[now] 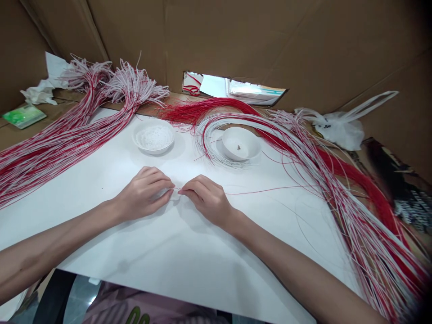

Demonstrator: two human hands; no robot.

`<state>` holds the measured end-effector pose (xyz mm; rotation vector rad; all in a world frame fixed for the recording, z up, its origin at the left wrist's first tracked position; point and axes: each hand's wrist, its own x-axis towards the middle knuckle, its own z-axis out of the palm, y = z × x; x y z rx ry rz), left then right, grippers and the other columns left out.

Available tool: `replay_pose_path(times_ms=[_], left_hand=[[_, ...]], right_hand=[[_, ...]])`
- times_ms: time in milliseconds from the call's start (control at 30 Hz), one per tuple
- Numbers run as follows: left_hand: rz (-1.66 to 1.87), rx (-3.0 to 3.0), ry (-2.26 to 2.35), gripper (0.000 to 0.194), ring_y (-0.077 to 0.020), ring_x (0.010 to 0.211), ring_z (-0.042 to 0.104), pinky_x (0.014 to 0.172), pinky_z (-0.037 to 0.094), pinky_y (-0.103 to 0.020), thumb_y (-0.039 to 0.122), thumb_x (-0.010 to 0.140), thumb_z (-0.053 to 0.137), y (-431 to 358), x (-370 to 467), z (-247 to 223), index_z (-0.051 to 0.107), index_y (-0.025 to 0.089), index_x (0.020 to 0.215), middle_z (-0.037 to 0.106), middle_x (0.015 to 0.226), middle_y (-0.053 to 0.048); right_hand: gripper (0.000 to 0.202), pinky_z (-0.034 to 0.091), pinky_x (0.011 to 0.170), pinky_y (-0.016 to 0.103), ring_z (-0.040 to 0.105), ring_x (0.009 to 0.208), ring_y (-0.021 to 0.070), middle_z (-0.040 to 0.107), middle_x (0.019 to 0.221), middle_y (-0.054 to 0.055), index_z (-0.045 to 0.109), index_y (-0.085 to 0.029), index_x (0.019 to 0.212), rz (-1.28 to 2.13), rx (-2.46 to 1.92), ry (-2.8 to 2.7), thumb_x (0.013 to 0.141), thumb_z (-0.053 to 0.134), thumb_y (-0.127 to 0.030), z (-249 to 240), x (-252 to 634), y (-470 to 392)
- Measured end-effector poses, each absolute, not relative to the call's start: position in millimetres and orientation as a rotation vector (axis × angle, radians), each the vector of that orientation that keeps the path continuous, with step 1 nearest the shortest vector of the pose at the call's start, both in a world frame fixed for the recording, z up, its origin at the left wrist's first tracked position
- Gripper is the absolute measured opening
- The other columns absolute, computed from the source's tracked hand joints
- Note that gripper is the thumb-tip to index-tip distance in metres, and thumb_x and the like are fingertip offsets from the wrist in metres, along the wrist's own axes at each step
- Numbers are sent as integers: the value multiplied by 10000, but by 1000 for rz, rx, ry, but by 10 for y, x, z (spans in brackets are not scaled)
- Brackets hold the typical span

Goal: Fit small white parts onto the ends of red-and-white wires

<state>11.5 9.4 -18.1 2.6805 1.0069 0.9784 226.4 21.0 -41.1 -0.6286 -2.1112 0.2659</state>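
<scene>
At the left edge and upper left of the frame, bundles of red and white strands (84, 135) fan into frayed tops. Left of centre, a white bowl (154, 136) holds small white bits. Below it, the left hand (147, 192) has thumb and fingers drawn together at its right side, closed on a thin red strand (266, 190) in the middle of the frame. Just beside it, the right hand (205, 196) pinches the same strand, which lies between the two sets of fingertips and runs rightward past the right hand. Upper right of centre, another bowl (236, 139) stands among curved white strands (207, 130).
</scene>
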Motion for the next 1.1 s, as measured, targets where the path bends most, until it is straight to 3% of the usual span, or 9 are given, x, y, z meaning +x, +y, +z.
replay_pose_path(times_ms=[133, 300, 433, 600, 833, 1000, 1100], left_hand=[[981, 2781, 911, 233, -173, 862, 639, 795, 467, -329, 106, 868, 597, 94, 158, -225, 601, 207, 1079, 728, 936, -39], [981, 2745, 879, 161, -157, 825, 645, 791, 477, -325, 115, 900, 549, 86, 169, -241, 628, 210, 1004, 739, 902, -27], [978, 2612, 938, 134, -156, 789, 633, 773, 473, -333, 136, 893, 564, 108, 130, -214, 629, 210, 983, 723, 850, -20], [1038, 2598, 1014, 197, -186, 889, 629, 812, 481, -362, 130, 869, 600, 131, 96, -214, 622, 216, 1045, 709, 961, -50], [1155, 2538, 859, 226, -172, 767, 615, 724, 512, -322, 80, 839, 597, -27, 170, -153, 635, 207, 1022, 688, 839, -47], [1016, 2035, 1059, 120, -144, 737, 662, 671, 539, -242, 267, 918, 561, -32, 391, 57, 664, 225, 964, 709, 836, -1], [1070, 1906, 1047, 202, -133, 669, 640, 587, 515, -213, 356, 920, 551, 15, 552, 233, 666, 222, 822, 683, 742, 18]], right_hand=[[108, 502, 632, 271, 567, 665, 129, 622, 711, 11, 560, -194, 843, 249, -593, -2080, 919, 555, -117, -406, 2263, 208], [112, 492, 626, 266, 561, 644, 123, 616, 697, -1, 569, -199, 827, 290, -596, -2085, 918, 566, -133, -400, 2265, 198], [33, 491, 642, 268, 558, 664, 126, 632, 737, 12, 596, -188, 915, 256, -640, -2105, 926, 574, -164, -417, 2266, 206], [75, 488, 664, 271, 558, 709, 141, 617, 766, 41, 617, -160, 936, 205, -730, -2133, 934, 544, -143, -439, 2253, 222], [128, 457, 625, 224, 589, 693, 107, 629, 790, 26, 586, -169, 912, 225, -959, -2070, 969, 475, -198, -284, 2220, 208], [144, 460, 639, 206, 623, 731, 101, 661, 810, 24, 591, -174, 927, 22, -927, -2128, 977, 463, -218, 54, 2228, 133], [156, 469, 655, 210, 634, 758, 108, 661, 834, 25, 606, -176, 963, -105, -925, -2172, 972, 450, -185, 261, 2311, 34]])
